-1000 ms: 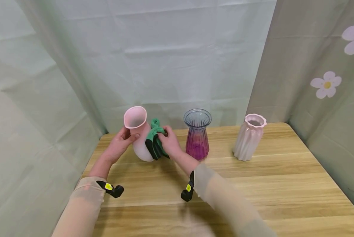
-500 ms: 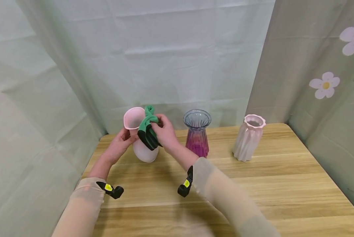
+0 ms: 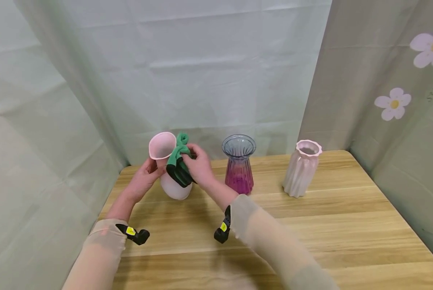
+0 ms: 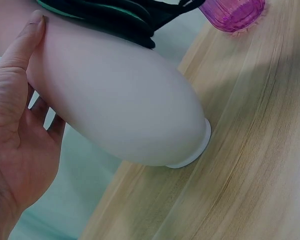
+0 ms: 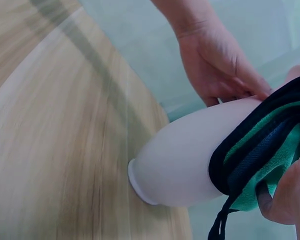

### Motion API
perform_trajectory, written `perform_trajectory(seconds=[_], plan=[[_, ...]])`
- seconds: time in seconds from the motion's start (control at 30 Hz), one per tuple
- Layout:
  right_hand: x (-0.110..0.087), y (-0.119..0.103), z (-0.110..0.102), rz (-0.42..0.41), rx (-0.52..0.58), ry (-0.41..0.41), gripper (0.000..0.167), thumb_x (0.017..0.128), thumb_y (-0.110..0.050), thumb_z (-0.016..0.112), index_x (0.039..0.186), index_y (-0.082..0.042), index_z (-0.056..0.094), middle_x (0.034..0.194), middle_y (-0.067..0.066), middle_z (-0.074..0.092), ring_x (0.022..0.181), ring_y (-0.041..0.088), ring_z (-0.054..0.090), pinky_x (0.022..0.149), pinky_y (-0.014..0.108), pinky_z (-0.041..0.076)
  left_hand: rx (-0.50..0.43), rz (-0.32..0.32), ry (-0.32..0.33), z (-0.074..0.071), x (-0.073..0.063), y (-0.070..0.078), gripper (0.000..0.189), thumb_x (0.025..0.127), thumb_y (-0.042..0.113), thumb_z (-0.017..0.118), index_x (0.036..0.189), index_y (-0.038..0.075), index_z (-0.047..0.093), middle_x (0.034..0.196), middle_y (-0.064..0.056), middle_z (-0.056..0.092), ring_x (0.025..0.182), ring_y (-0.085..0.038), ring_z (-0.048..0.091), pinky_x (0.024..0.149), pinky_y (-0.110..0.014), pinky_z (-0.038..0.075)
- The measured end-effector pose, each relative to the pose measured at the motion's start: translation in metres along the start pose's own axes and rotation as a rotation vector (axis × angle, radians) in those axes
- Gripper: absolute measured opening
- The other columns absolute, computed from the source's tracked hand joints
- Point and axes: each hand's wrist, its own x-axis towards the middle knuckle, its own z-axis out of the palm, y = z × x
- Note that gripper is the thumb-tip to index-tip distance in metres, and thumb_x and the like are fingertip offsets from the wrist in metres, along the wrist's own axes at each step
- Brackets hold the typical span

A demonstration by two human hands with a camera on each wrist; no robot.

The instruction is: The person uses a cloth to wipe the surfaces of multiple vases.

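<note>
A pink-and-white vase with a wide flared mouth stands at the back left of the table. My left hand grips its neck from the left, thumb in front and fingers behind. On the vase's right side my right hand pinches a bunched green cloth with black edging. The cloth lies against the neck, just under the rim, and covers part of it in the head view. In the left wrist view the rounded white body and foot of the vase show, the foot at the wooden surface.
A ribbed glass vase, blue-grey above and purple below, stands right of my right hand. Farther right is a fluted pale pink vase. The wooden table backs onto a light curtain.
My right hand has carried the cloth up and left, from the vase's body to its neck, then slightly down. My left hand keeps its grip on the neck.
</note>
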Motion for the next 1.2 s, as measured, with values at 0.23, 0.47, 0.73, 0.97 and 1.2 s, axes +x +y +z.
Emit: perform_trajectory(seconds=[0.23, 0.47, 0.73, 0.97, 1.2], plan=[[-0.005, 0.011, -0.003, 0.018, -0.069, -0.024, 0.020, 0.098, -0.009, 0.066, 0.116, -0.003, 0.069, 0.111, 0.007, 0.069, 0.101, 0.015, 0.059, 0.089, 0.029, 0.052, 0.001, 0.015, 0.002, 0.000, 0.001, -0.003, 0.068, 0.105, 0.024, 0.061, 0.162, 0.024, 0.025, 0.161, -0.011, 0.030, 0.148, -0.026, 0.027, 0.119, -0.056, 0.025], [-0.020, 0.044, -0.008, 0.127, -0.025, -0.016, 0.019, 0.100, -0.008, 0.061, 0.118, -0.003, 0.066, 0.115, 0.007, 0.065, 0.105, 0.017, 0.057, 0.091, 0.033, 0.052, 0.016, 0.021, 0.006, 0.002, 0.000, -0.001, 0.065, 0.105, 0.024, 0.062, 0.161, 0.023, 0.028, 0.160, -0.009, 0.032, 0.147, -0.025, 0.030, 0.119, -0.055, 0.027], [-0.037, 0.088, -0.008, 0.211, 0.011, 0.065, 0.016, 0.101, -0.005, 0.060, 0.116, -0.001, 0.063, 0.118, 0.011, 0.064, 0.111, 0.023, 0.058, 0.096, 0.041, 0.051, -0.001, 0.021, 0.004, 0.001, 0.001, -0.001, 0.065, 0.105, 0.024, 0.062, 0.161, 0.024, 0.028, 0.161, -0.010, 0.032, 0.147, -0.027, 0.030, 0.119, -0.056, 0.026], [-0.041, 0.082, -0.007, 0.222, 0.047, 0.074, 0.018, 0.101, -0.003, 0.058, 0.118, 0.002, 0.062, 0.120, 0.014, 0.063, 0.111, 0.026, 0.057, 0.096, 0.044, 0.051, -0.001, 0.021, 0.002, 0.001, 0.002, -0.001, 0.065, 0.105, 0.024, 0.062, 0.160, 0.024, 0.029, 0.160, -0.010, 0.033, 0.146, -0.026, 0.031, 0.119, -0.056, 0.026], [-0.038, 0.077, -0.008, 0.213, 0.066, 0.077, 0.018, 0.101, -0.006, 0.060, 0.117, -0.003, 0.065, 0.116, 0.009, 0.064, 0.107, 0.020, 0.058, 0.095, 0.038, 0.051, -0.010, 0.023, 0.003, 0.001, 0.003, -0.003, 0.066, 0.105, 0.022, 0.062, 0.161, 0.024, 0.028, 0.161, -0.009, 0.031, 0.148, -0.026, 0.028, 0.120, -0.056, 0.025]])
